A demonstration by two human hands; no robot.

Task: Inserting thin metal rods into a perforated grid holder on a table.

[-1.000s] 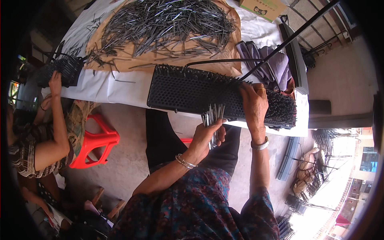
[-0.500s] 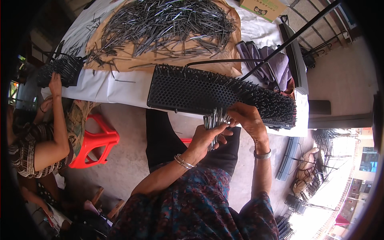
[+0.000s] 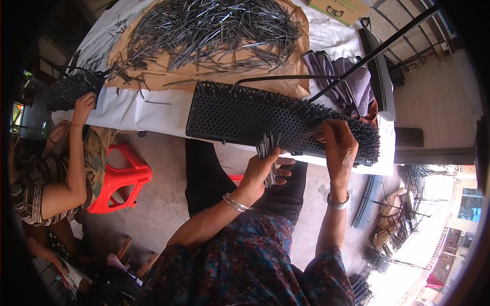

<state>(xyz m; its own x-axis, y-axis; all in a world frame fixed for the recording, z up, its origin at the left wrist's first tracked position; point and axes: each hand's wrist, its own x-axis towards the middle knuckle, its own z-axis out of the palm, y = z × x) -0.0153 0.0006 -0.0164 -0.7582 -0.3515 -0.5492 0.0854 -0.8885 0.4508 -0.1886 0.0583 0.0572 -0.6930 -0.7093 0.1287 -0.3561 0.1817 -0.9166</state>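
Observation:
A bundle of thin dark metal-looking strips (image 3: pixel 266 148) stands up between the thumb and fingers of my left hand (image 3: pixel 253 178), just in front of the table edge. My right hand (image 3: pixel 341 145) is over a long black perforated panel (image 3: pixel 240 115), its fingertips pinched on a thin strip at the holes. Many short dark pieces stick up out of the panel's right part and along its far edge. Bare round holes show in its left and middle part. What exactly lies under my right fingertips is partly hidden.
Brown paper (image 3: pixel 120 74) on the white-covered table bears a large heap of similar strips (image 3: pixel 214 35). A black rod slants over the panel near a grey-purple cloth (image 3: pixel 352 76). At left, a co-worker's hand (image 3: pixel 84 108) touches another black bristly panel (image 3: pixel 71 92), beside a red stool (image 3: pixel 125 176).
My right hand has moved from the bundle to the right and away from me, onto the panel. My left hand stays nearly in place with the strips. The co-worker's hand has shifted right.

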